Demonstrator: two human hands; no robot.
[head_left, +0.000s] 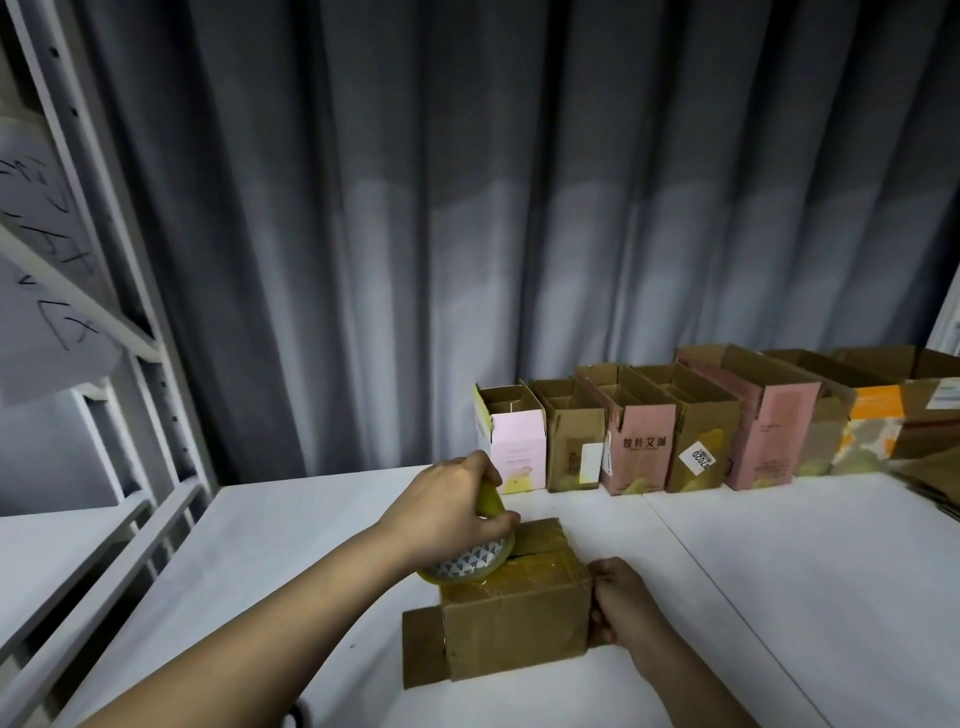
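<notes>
A small brown cardboard box (514, 629) stands on the white table (779, 571), its top covered with yellowish clear tape and its lower flaps spread out on the table. My left hand (452, 512) grips a roll of yellowish packing tape (470, 558) and holds it against the box's top left edge. My right hand (626, 603) grips the box's right side, fingers curled round the edge.
A row of several open cardboard boxes (701, 431), brown and pink, lines the back of the table before a grey curtain (467, 208). A white metal shelf rack (104, 364) with a handwritten paper sheet stands at the left. Flat cardboard (935, 483) lies at far right.
</notes>
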